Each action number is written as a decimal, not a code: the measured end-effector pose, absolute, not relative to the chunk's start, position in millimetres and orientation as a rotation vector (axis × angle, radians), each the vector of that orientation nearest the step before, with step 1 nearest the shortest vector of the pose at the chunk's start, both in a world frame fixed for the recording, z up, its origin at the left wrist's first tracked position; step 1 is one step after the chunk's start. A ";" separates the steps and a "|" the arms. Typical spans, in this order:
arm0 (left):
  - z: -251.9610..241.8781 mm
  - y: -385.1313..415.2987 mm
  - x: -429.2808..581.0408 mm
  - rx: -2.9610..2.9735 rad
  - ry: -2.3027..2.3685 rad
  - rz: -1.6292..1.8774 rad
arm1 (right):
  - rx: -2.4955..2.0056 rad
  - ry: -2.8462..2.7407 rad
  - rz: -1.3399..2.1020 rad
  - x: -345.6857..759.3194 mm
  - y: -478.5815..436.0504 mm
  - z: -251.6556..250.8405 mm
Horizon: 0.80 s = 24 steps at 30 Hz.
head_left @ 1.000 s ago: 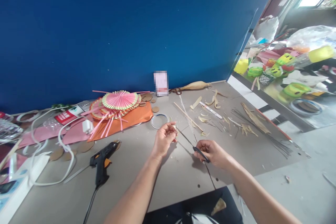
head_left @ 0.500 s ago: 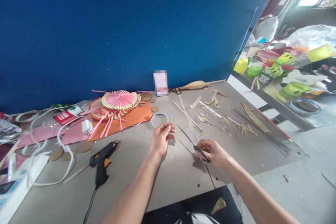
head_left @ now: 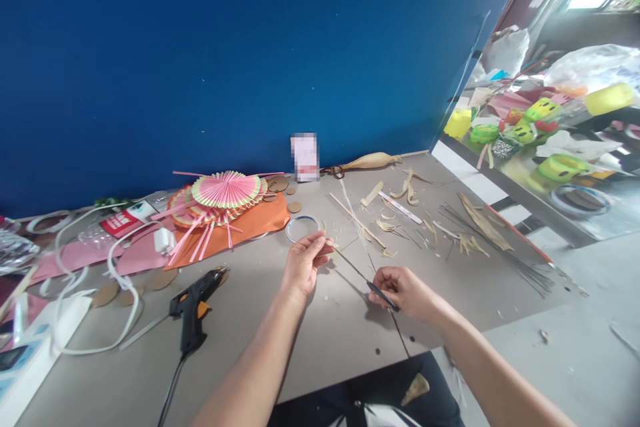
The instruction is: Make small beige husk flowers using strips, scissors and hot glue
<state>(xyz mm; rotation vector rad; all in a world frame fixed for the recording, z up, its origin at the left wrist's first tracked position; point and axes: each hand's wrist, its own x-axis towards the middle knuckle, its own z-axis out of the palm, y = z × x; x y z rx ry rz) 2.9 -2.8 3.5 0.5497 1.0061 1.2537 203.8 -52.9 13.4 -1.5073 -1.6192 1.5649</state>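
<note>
My right hand (head_left: 400, 290) grips a pair of scissors (head_left: 367, 280) by the black handles. Their long thin blades point up and left, with the tips at the fingertips of my left hand (head_left: 305, 263). Thumb and fingers of that left hand are pinched together; a small pale bit seems to show at the tips, too small to name. Just beyond it lies a roll of clear tape (head_left: 302, 229). To the right on the table are a thin wooden stick (head_left: 357, 221), a white marker pen (head_left: 401, 207) and dry husk scraps (head_left: 387, 224).
A black glue gun (head_left: 191, 310) with its cord lies at left, near white cables and a power strip (head_left: 37, 353). Pink paper fans (head_left: 230, 189) rest on orange sheet material. Dark wires (head_left: 520, 263) and dried husks lie at right. A blue wall (head_left: 250, 67) stands behind.
The scissor blades have moved slightly left, so their tips now meet my left fingertips, where a gap showed before. Both hands otherwise stay nearly in place.
</note>
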 end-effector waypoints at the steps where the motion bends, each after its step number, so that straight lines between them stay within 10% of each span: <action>1: 3.5 -2.8 3.0 0.552 1.016 1.238 | -1.514 -1.622 1.564 203.8 -52.4 14.6; 24: 10.8 -7.2 5.0 0.657 1.034 1.125 | -1.496 -1.666 1.662 213.3 -48.5 18.9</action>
